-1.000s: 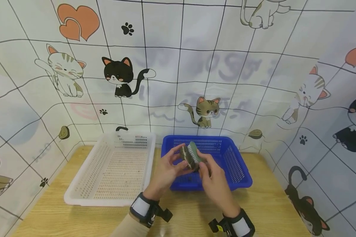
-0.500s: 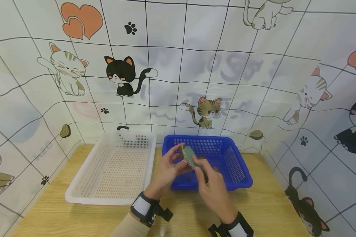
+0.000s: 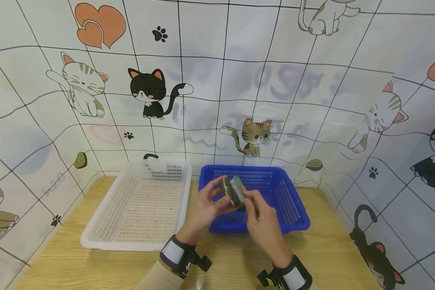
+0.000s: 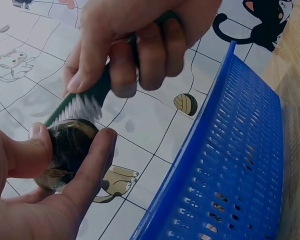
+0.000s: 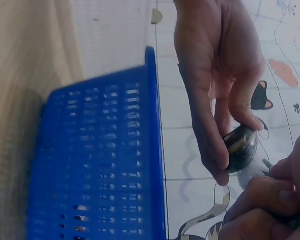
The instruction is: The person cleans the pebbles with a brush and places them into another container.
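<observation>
My left hand pinches a dark, glossy rounded stone between thumb and fingers. Pale and brownish veins mark its surface. My right hand grips a green scrubbing brush, fingers curled round its handle in the left wrist view. The brush's white bristles lie against the upper side of the stone. Both hands are held over the near part of the blue basket. In the right wrist view the stone shows a tan streak, and much of the brush is hidden by the right fingers.
A white perforated basket stands left of the blue one on the wooden table. Small brownish things show through the blue basket's wall. A white cat-print sheet rises behind and at both sides.
The brush slid up over the stone half a second ago, covering more of it, and is now tilted back beside it with bristles showing. My left hand stays nearly in place.
</observation>
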Demonstrator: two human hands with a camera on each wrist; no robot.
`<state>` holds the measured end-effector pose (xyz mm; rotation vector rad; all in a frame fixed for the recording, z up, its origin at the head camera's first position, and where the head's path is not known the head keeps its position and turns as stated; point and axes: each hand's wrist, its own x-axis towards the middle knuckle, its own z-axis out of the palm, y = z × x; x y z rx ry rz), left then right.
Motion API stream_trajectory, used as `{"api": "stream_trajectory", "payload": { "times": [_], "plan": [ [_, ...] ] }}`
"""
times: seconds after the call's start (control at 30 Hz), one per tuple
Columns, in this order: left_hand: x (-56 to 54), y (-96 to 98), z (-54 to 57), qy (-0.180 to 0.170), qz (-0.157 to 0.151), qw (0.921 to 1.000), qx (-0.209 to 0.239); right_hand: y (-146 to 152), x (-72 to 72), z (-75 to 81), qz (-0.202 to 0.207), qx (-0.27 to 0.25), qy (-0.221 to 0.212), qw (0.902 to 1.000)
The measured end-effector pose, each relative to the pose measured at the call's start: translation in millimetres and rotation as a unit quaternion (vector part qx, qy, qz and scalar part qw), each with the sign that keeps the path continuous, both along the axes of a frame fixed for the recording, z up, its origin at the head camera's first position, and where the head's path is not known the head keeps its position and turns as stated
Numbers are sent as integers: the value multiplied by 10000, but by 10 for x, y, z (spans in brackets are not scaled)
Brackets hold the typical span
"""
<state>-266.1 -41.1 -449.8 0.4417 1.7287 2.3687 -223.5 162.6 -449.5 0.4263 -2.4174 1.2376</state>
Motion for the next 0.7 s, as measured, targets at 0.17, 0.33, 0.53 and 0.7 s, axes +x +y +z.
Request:
{"api": "stream_trajectory", "payload": {
  "times": [0.17, 0.33, 0.53, 0.7],
  "plan": [
    [-21, -10, 0, -19, 153, 9998, 85, -57, 87, -14, 158, 37, 158, 9997],
    [-27, -7, -25, -58, 116, 9999, -15, -135, 16, 4, 208, 138, 475, 9986],
    [2, -12, -39, -61, 15, 9998, -168, -117, -99, 2, 53, 98, 389, 9992],
    [16, -26, -25, 19, -19, 10000, -82, -51, -58, -36, 3, -84, 23, 10000]
  ]
}}
